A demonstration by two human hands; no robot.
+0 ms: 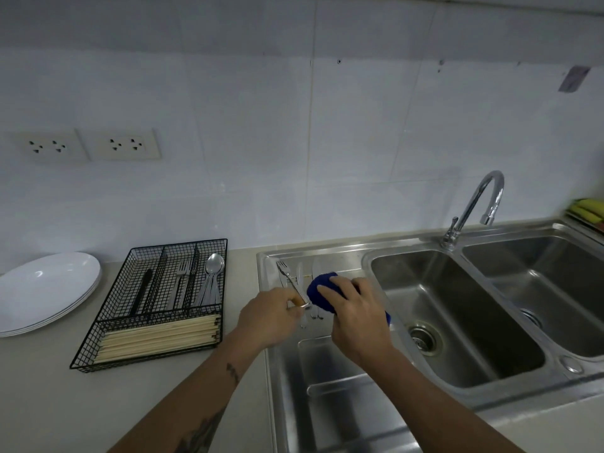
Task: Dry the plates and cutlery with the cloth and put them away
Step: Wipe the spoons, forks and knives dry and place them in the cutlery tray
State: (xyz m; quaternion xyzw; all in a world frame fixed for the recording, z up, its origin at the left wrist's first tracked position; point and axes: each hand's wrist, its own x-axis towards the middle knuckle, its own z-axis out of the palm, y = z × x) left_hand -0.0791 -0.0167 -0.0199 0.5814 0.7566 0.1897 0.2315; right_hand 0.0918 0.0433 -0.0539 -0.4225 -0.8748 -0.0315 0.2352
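My left hand grips the handle end of a steel fork, its tines pointing away over the draining board. Just to its right, my right hand holds a bunched blue cloth beside the fork's shaft. Two knives lie on the board under the hands, partly hidden. A black wire cutlery tray on the counter holds forks, spoons, a dark-handled utensil and wooden chopsticks. A stack of white plates sits at the far left.
A double steel sink with a curved tap lies to the right of the draining board. Yellow-green sponges sit at the far right edge. Two wall sockets are above the counter.
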